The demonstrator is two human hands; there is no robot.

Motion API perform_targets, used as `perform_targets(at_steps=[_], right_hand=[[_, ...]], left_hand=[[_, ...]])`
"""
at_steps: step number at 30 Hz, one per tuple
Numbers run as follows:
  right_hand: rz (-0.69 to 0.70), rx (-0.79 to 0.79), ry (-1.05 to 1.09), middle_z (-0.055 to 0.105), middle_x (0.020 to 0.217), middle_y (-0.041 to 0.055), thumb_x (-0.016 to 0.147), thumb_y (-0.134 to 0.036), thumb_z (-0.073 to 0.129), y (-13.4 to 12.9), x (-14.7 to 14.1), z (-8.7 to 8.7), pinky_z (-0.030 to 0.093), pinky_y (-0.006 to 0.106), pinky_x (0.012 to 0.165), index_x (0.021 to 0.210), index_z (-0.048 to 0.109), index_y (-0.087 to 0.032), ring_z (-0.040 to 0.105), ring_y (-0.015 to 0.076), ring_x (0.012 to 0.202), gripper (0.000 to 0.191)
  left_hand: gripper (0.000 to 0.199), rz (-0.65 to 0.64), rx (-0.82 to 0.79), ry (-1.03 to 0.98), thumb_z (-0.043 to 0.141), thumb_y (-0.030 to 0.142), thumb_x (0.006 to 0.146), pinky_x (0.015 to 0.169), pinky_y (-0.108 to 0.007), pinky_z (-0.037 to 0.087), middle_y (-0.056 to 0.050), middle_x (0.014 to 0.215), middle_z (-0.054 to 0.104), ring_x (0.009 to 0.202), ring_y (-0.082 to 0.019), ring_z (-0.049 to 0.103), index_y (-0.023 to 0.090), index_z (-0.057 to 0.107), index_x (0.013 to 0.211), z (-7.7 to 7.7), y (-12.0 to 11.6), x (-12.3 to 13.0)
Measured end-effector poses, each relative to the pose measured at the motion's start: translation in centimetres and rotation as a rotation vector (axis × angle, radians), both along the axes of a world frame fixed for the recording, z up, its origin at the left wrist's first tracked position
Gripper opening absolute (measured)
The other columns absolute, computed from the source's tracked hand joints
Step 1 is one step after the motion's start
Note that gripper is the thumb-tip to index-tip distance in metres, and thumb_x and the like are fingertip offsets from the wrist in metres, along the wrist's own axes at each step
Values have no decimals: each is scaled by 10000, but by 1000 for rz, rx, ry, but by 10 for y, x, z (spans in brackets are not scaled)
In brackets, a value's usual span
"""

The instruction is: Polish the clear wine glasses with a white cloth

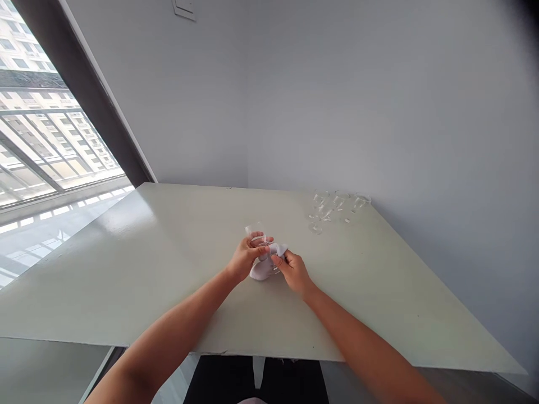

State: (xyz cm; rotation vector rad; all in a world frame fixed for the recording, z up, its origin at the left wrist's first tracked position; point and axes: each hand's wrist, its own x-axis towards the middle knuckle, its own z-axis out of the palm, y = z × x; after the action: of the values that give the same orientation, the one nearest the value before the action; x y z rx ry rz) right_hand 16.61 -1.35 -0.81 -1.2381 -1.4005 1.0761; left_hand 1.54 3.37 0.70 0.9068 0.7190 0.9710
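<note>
Looking down over a long, pale green table (138,264), the view takes in a large window (54,129) along the table's left edge, with apartment blocks outside, and a grey-white wall (337,101) rising behind the table's far edge. A switch plate (184,8) sits high on that wall, beyond the table. Several clear stemmed wine glasses (340,205) stand close together near the table's far right corner, at least one perhaps tipped over. Over the table's middle, a clear drinking glass (256,235) sits upright in the person's grip, a white cloth (265,268) bunched around its lower part. Whether the cloth touches the table, I cannot tell. The left hand (245,258) curls around the glass, fingers wrapped across its side, while the right hand (293,273) pinches the cloth against the glass.
</note>
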Motion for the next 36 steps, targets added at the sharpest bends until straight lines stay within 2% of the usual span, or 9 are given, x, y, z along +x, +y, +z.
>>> perform_targets(at_steps=[5, 8, 11, 14, 18, 21, 24, 29, 36], right_hand=[[-302, 235, -217, 413, 566, -19, 837, -456, 406, -4, 13, 7, 302, 245, 496, 702, 510, -175, 369, 116, 526, 329], [-84, 530, -412, 544, 811, 74, 879, -429, 297, -7, 13, 13, 382, 325, 691, 784, 565, -177, 495, 195, 780, 380], [220, 616, -627, 551, 1054, 93, 885, -340, 327, -10, 5, 15, 322, 396, 850, 962, 611, -220, 467, 237, 979, 318], [295, 541, -619, 573, 1039, 49, 872, -242, 365, -12, -1, 14, 341, 371, 802, 1021, 620, -306, 486, 207, 875, 302], [348, 430, -349, 566, 951, 41, 851, -249, 417, -12, 1, 18, 386, 325, 712, 972, 645, -323, 487, 177, 778, 269], [199, 309, -80, 564, 936, 47, 798, -292, 527, -9, 4, 24, 396, 315, 723, 910, 659, -284, 494, 190, 843, 173], [25, 94, 286, 587, 857, 21, 702, -325, 648, -2, 3, 18, 395, 290, 687, 830, 654, -262, 502, 174, 801, 142], [10, -287, 811, 588, 747, -11, 644, -316, 697, 6, -8, 1, 410, 251, 578, 791, 621, -233, 500, 121, 652, 185], [57, -525, 937, 620, 765, 22, 701, -254, 566, -2, -23, 6, 453, 279, 577, 755, 601, -206, 555, 156, 678, 81]], left_hand=[[487, 194, -64, -49, 727, 181, 623, 847, -379, 468, -115, 1105, 577, 912, -213, 616, 166, 467, 1035, 0, 12, -9], [411, 261, -117, -92, 717, 186, 635, 801, -347, 499, -96, 1041, 599, 875, -198, 625, 156, 495, 980, -3, 19, -14], [277, 183, -181, -108, 700, 163, 642, 666, -248, 505, -58, 866, 630, 741, -143, 622, 136, 543, 869, -6, 18, -13], [209, -6, -263, -125, 683, 152, 652, 558, -216, 475, -26, 731, 610, 619, -109, 583, 125, 576, 829, -8, 10, -6], [156, -113, -321, -177, 654, 157, 676, 534, -224, 464, -15, 662, 588, 578, -108, 567, 125, 590, 815, -8, 0, 3], [127, -56, -310, -253, 634, 155, 698, 570, -213, 476, -5, 697, 603, 603, -95, 574, 139, 581, 812, -6, -3, 5], [144, 59, -263, -323, 632, 176, 720, 728, -211, 493, -7, 850, 621, 755, -91, 603, 158, 554, 840, 1, -5, 5], [272, 194, -134, -290, 664, 217, 702, 868, -287, 466, -33, 1032, 577, 934, -139, 590, 189, 485, 905, 13, -11, 5], [504, 285, 243, -111, 713, 224, 642, 799, -341, 485, -22, 1020, 541, 847, -178, 629, 242, 370, 1011, 18, -21, 9]])
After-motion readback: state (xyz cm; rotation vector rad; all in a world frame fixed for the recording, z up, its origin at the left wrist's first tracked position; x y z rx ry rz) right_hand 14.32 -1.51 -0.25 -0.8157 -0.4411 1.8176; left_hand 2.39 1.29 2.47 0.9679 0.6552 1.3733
